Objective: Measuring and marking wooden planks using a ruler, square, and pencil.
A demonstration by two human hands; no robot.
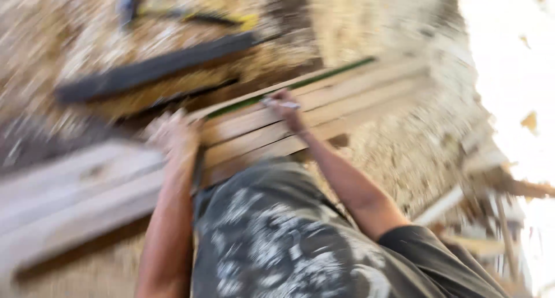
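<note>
Sawdust and wood shavings cover the floor (399,153) across nearly the whole blurred view, pale and straw-coloured, brightest at the far right where the light washes everything out. On this litter lies a stack of long pale planks (324,110), running from the near left up toward the far right, their edges side by side and touching. A thin green strip (324,75) follows the far edge of the stack. Beyond it, to the far left, a long dark board (156,69) lies at a similar slant on the shavings, well apart from the planks, and farther still a dark tool with a yellow tip (191,14) rests near the top edge; its kind cannot be told through the blur. In the near middle is the person's dark patterned shirt (277,240), bent over the wood.

The left hand (173,136) lies on the planks near the left of the stack, pressing on top; how far its grip is closed cannot be told. The right hand (286,107) sits on the middle of the stack, its grip closed around a small pencil-like marker (280,103) whose tip lies against the wood close to the green strip.
</note>
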